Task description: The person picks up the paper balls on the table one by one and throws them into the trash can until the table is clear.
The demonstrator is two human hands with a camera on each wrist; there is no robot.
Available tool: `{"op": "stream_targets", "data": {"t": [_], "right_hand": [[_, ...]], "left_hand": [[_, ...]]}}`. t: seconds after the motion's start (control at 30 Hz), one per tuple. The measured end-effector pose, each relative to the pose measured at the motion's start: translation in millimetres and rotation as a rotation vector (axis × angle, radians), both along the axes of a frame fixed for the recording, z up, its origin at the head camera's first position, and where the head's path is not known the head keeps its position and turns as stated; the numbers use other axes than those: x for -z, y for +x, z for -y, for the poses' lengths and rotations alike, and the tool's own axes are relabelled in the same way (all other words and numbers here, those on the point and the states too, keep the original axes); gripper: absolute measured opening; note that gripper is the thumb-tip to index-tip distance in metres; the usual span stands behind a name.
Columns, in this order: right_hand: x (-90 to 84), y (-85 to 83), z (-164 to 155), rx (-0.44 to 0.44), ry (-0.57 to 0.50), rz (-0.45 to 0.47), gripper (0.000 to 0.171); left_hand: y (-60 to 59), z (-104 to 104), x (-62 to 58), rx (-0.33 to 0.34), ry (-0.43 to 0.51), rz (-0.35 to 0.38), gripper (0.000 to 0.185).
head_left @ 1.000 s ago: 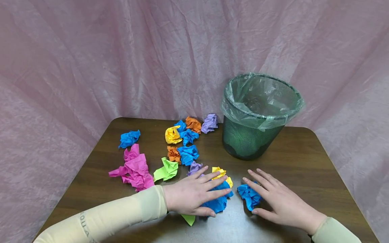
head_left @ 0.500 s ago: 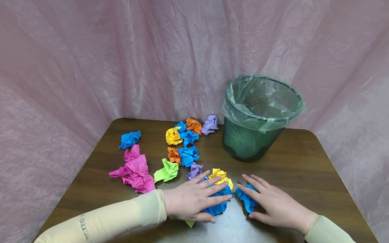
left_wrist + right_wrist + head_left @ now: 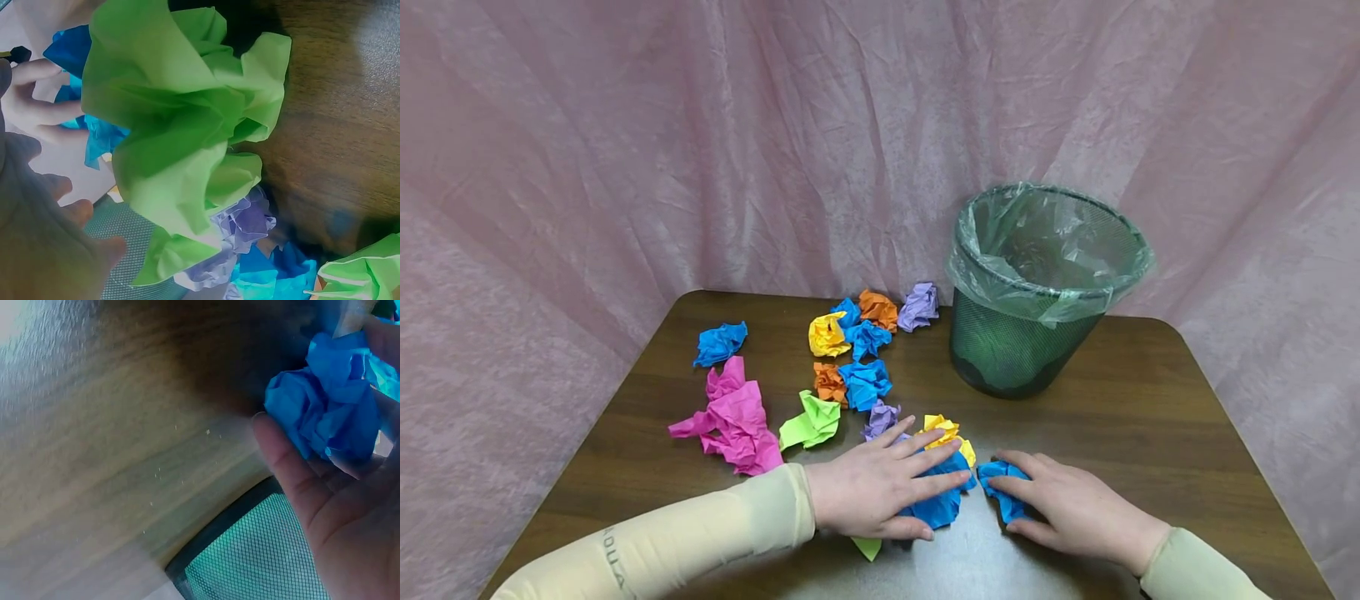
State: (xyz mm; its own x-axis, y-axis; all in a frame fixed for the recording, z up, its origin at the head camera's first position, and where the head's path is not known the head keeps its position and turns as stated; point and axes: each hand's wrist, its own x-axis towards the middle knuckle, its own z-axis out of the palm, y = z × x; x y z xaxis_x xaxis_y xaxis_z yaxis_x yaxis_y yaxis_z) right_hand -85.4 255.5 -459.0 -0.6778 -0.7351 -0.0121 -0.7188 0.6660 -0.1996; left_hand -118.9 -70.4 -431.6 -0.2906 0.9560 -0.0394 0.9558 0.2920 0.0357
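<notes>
My right hand (image 3: 1078,508) lies low on the table (image 3: 1150,417), fingers curling round a small blue paper wad (image 3: 1002,487), which sits at the near edge just right of centre; from the right wrist view the same wad (image 3: 328,406) is cupped against my palm with the thumb coming in under it. My left hand (image 3: 868,492) lies flatter, fingers nearly straight, pressing down on a bigger blue wad (image 3: 940,504) with a yellow wad (image 3: 946,433) touching its far side and a green scrap (image 3: 867,546) poking out beneath my palm; the left wrist camera is filled with crumpled green paper (image 3: 181,131), so that hand's grip is loose at most. I judge all of this to be very light, soft and springy: crumpled sheets that give under the fingers and partly puff back, not fragile, not slippery, though a loose fold could catch and drag a neighbour along. The best hold seems to be around the bulk of each wad, fingers over the top and thumb beneath, squeezing it compact, not pinching a stray corner that might unfold. The lined mesh bin (image 3: 1045,287) stands upright beyond my right hand, near but apart.
</notes>
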Motion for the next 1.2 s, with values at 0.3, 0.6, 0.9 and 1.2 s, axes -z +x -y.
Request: {"op": "stream_targets", "data": {"t": [0.3, 0.6, 0.9, 1.2], "right_hand": [[4.6, -3.2, 3.4, -0.08, -0.055, -0.028, 0.037], [2.8, -3.0, 6.1, -0.092, -0.057, -0.002, 0.032], [3.3, -2.8, 7.3, -0.113, -0.074, -0.033, 0.03], [0.9, -0.6, 9.4, -0.135, -0.096, -0.11, 0.031]], "left_hand": [[-1.7, -2.4, -2.5, -0.008, 0.004, 0.006, 0.076], [-2.4, -3.9, -5.6, -0.009, 0.006, 0.016, 0.075], [-4.2, -4.7, -6.5, -0.016, 0.01, 0.047, 0.075], [-4.6, -5.5, -8.1, -0.016, 0.017, 0.007, 0.074]]}}
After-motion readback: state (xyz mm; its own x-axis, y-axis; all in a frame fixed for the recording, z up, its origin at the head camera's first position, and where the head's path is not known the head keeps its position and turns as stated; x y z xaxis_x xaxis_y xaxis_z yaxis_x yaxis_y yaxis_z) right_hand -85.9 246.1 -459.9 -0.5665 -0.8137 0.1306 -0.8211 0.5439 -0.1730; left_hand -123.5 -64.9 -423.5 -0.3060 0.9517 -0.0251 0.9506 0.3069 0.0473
